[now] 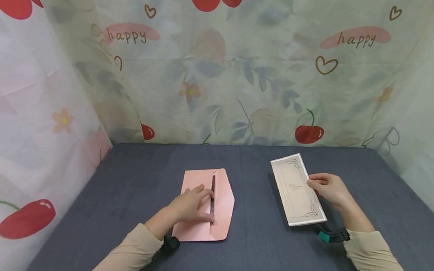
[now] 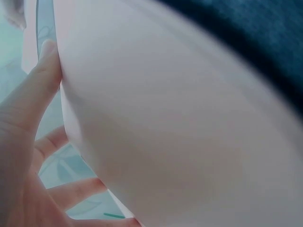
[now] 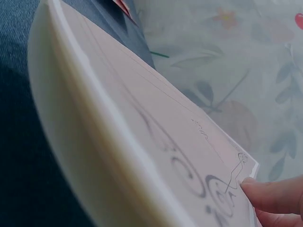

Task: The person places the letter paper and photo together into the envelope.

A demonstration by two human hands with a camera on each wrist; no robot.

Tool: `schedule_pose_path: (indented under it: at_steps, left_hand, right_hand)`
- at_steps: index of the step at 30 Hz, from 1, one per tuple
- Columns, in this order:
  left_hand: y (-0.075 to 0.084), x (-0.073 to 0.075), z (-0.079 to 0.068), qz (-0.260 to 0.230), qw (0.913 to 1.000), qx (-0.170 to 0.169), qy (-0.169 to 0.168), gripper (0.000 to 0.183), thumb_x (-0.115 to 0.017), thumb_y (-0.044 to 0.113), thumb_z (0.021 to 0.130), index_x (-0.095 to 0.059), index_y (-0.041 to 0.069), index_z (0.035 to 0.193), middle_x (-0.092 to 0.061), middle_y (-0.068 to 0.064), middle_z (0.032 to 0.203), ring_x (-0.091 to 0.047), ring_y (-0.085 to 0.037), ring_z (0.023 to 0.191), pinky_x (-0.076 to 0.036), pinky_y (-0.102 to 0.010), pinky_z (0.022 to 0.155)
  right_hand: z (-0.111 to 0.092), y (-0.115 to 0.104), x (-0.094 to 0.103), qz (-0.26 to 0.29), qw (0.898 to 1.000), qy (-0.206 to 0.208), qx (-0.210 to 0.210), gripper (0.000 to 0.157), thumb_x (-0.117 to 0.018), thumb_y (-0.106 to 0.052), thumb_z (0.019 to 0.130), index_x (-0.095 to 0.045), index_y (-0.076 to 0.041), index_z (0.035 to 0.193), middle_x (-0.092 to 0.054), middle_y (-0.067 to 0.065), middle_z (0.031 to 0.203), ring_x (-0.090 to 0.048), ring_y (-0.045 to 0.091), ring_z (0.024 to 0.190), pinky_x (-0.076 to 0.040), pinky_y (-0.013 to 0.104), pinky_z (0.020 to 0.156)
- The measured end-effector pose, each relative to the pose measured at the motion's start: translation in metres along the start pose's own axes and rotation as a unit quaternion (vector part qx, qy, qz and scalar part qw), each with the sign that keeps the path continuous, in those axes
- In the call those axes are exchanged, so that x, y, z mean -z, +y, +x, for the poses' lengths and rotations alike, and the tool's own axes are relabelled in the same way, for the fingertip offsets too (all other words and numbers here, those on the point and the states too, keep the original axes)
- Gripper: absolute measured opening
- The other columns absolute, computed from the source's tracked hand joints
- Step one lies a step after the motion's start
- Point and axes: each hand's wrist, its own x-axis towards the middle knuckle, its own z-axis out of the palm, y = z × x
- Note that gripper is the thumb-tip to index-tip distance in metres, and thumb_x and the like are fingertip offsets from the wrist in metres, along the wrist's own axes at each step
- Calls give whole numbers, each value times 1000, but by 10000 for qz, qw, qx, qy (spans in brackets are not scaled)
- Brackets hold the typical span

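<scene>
Pink envelope lies on the dark tabletop, flap toward 3 o'clock. From 8 o'clock, the left hand grips its opening edge, thumb and fingers spread apart. At 3 o'clock, the right hand pinches a printed card's edge. Patterned curtain hangs at 12 o'clock.

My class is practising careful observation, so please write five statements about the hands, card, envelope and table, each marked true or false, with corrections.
1. The right hand holds the printed card. True.
2. The left hand touches the pink envelope. True.
3. The card is inside the envelope. False: it is apart from it, on the right-hand side.
4. The envelope's flap is folded shut. False: the flap is spread open.
5. The table is covered in bright yellow. False: the table is dark blue-grey.
</scene>
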Motion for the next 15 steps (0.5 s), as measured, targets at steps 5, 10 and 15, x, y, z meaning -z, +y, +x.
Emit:
schedule_pose_path:
  at_steps: [5, 10, 15]
  left_hand:
    - [0, -1, 1, 11, 10000, 88, -23, 58, -74, 53, 70, -51, 25, 115, -40, -19, 144, -48, -37, 126, -25, -56, 112]
    - [1, 0, 1, 28, 9999, 148, -45, 58, -74, 53, 71, -51, 25, 116, -39, -18, 145, -47, -37, 127, -25, -55, 113]
    - [1, 0, 1, 55, 9998, 188, -62, 59, -74, 53, 71, -51, 25, 117, -40, -17, 145, -47, -38, 127, -25, -55, 113]
  right_hand:
    - [-3, -5, -5, 89, 9999, -87, 17, 50, -57, -41, 91, -53, -4, 123, -63, 18, 110, -61, 17, 83, -53, 25, 67]
    - [-7, -12, -11, 122, 9998, -158, -6, 49, -57, -41, 91, -53, -4, 123, -63, 17, 110, -61, 19, 84, -53, 25, 69]
    - [-7, -15, -19, 120, 9997, -202, -30, 49, -58, -42, 90, -54, -5, 122, -63, 16, 109, -61, 20, 85, -53, 26, 69]
